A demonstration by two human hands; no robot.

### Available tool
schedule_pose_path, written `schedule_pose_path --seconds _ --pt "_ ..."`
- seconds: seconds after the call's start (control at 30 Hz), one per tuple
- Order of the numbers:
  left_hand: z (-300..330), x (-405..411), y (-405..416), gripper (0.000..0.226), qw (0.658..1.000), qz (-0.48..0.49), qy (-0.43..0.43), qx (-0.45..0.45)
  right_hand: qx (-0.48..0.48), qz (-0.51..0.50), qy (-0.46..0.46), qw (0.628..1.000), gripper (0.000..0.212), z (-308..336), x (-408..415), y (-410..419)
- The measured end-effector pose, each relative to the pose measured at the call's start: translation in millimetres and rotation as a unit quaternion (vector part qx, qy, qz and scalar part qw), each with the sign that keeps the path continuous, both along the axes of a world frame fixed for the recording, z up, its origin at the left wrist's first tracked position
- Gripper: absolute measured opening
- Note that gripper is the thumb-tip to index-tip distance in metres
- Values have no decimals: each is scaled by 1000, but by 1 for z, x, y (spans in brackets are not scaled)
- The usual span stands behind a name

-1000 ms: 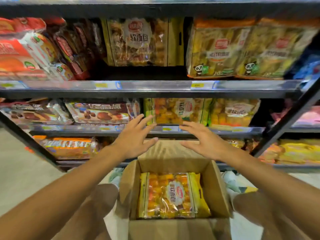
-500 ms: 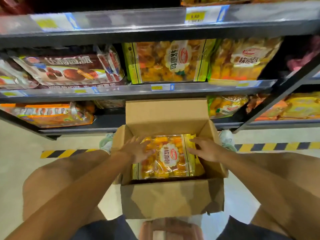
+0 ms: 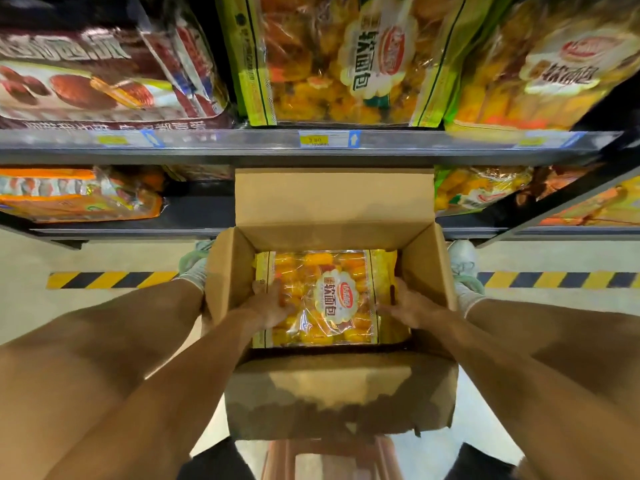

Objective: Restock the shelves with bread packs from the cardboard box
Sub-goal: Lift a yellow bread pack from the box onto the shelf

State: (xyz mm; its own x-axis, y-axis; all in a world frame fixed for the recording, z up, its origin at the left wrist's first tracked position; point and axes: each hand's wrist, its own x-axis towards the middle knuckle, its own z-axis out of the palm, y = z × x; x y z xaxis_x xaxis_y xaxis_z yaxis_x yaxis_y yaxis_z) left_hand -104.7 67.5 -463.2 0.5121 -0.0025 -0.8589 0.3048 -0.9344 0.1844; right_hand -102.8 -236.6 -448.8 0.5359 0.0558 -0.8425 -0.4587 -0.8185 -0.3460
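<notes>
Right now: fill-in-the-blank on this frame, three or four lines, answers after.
1. The bread pack lies inside the cardboard ____.
2. The left hand and right hand touch the pack on ____ sides.
3. The box's flaps stand ____.
4. The floor tape is striped yellow and ____.

Answers: box; opposite; open; black

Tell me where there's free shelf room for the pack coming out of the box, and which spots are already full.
Bare room: the lower shelf behind the cardboard box, right of the orange packs. The shelf above is packed edge to edge. Both hands, left hand and right hand, rest on the bread pack.
</notes>
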Motion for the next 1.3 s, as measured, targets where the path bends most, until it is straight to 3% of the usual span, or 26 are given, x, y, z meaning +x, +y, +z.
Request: schedule_pose_path --seconds 0.23,0.43,0.6,0.7,0.73,0.87,1.1,1.2,1.3 --pt "-23 5 -1 111 984 170 4 -51 56 -156 27 986 101 -25 5 8" --pt "-27 1 -3 104 966 252 -49 -30 34 -201 25 979 110 -26 3 10" --pt "-31 1 -1 102 973 229 -11 12 33 -174 89 980 79 -18 -2 4" --pt "-34 0 -5 99 969 246 0 3 29 -165 86 982 126 -52 -6 -10" --pt "-34 0 -5 100 964 264 5 -13 30 -171 86 981 129 -57 -7 -11" --pt "-35 -3 -2 94 950 304 -15 -64 41 -224 91 970 84 -26 -4 9" --pt "-9 -8 4 95 937 330 -52 -102 65 -218 17 974 50 6 -8 12" --pt "11 -18 1 80 937 309 -119 -117 68 -207 -35 975 64 21 -21 8" --pt "34 -28 2 61 935 263 -195 -133 77 -205 -85 972 64 45 -31 5"
